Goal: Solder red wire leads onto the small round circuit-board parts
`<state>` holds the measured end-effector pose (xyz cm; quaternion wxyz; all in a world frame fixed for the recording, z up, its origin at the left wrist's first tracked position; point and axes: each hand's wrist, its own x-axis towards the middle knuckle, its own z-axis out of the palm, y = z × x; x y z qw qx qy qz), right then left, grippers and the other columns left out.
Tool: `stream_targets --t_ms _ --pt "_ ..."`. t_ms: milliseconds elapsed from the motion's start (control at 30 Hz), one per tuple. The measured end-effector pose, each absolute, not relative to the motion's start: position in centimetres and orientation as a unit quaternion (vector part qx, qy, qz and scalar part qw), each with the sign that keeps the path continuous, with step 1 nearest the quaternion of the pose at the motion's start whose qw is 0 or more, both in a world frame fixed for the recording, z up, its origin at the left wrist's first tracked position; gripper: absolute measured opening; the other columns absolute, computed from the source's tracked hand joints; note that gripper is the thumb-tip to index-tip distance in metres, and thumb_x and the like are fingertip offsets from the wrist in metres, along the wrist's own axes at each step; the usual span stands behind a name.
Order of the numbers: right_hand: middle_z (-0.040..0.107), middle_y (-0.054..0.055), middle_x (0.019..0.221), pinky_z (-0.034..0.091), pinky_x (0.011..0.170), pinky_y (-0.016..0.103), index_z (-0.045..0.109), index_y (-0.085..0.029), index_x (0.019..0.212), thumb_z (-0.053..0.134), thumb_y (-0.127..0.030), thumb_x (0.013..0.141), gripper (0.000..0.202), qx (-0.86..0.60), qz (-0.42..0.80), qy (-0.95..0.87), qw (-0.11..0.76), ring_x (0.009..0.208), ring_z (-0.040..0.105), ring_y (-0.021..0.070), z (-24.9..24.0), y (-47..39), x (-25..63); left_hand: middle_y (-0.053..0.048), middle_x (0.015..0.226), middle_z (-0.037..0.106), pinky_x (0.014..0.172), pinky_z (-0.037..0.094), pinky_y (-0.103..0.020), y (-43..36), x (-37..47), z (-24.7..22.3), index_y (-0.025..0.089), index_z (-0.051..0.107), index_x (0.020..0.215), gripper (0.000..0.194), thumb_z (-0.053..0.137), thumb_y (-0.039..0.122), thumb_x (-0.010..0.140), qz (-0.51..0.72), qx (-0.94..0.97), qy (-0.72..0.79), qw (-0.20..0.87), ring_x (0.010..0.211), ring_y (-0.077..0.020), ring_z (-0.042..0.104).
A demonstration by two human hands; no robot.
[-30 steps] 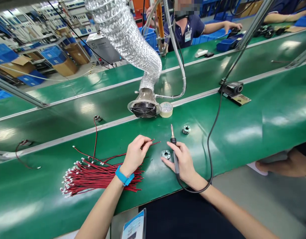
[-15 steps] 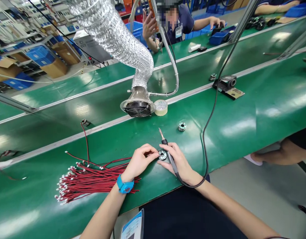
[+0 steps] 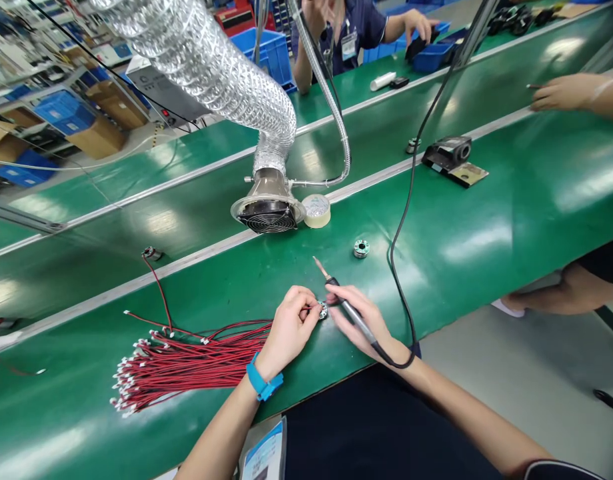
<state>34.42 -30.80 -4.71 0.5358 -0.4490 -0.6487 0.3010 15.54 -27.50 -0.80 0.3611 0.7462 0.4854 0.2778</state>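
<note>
My left hand [image 3: 292, 328] is closed in a pinch around a small round motor part [image 3: 323, 311] with a ring-shaped circuit board, held low over the bench. A red wire shows at its fingertips. My right hand [image 3: 362, 321] grips a soldering iron [image 3: 355, 313], its bare tip pointing up and away to the left. The right fingertips are close to the part but look apart from it. A bundle of red wires [image 3: 191, 360] with white connectors lies left of my left hand. Another round motor part [image 3: 361, 249] stands on the bench beyond my right hand.
A fume-extractor duct [image 3: 271, 120] hangs over the bench, beside a tape roll [image 3: 317, 212]. The iron's cable [image 3: 394, 267] loops at the right. A dark metal stand [image 3: 455, 160] sits farther back. A co-worker's hand [image 3: 561, 92] reaches in at far right; another person sits opposite.
My right hand's fingers have drawn away from the motor part, and the iron has tilted. My left hand has turned the part more edge-on. A co-worker's hand has come in at the right.
</note>
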Motion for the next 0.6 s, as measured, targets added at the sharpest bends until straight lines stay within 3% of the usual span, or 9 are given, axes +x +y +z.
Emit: stream_targets --t_ms 100,233,333,600 --pt "0.074 0.003 0.088 0.061 0.072 0.03 0.073 -0.026 0.121 0.06 -0.027 0.102 0.023 -0.528 0.28 -0.56 0.574 0.072 0.071 0.0163 -4.9 -32.3 35.2 -0.005 0.096 0.063 0.06 0.044 -0.028 -28.0 15.9 -1.2 0.022 0.061 0.082 0.019 0.061 0.027 0.1 0.29 0.74 0.499 0.345 0.069 -0.0148 0.054" --pt "0.059 -0.004 0.055 0.049 0.047 0.027 0.074 -0.023 0.102 0.055 -0.032 0.104 0.022 -0.531 0.295 -0.499 0.618 0.043 0.057 0.0131 -5.1 -34.1 36.0 -0.005 0.095 0.063 0.063 0.046 -0.028 -28.5 16.3 -1.5 0.022 0.06 0.082 0.018 0.06 0.026 0.1 0.311 0.731 0.508 0.334 0.07 -0.0147 0.055" --pt "0.058 -0.005 0.051 0.046 0.044 0.026 0.074 -0.022 0.096 0.053 -0.033 0.104 0.024 -0.518 0.293 -0.498 0.631 0.04 0.054 0.0129 -5.0 -34.6 36.1 -0.004 0.095 0.062 0.063 0.047 -0.028 -28.7 16.4 -1.7 0.022 0.059 0.082 0.018 0.061 0.025 0.1 0.317 0.729 0.511 0.327 0.071 -0.0143 0.055" --pt "0.063 -0.003 0.054 0.053 0.051 0.029 0.077 -0.024 0.092 0.057 -0.029 0.1 0.022 -0.519 0.274 -0.544 0.599 0.045 0.062 0.0153 -5.0 -34.2 36.1 -0.004 0.098 0.062 0.063 0.045 -0.028 -28.9 16.4 -2.1 0.022 0.06 0.083 0.017 0.061 0.024 0.1 0.314 0.73 0.516 0.32 0.072 -0.0139 0.054"
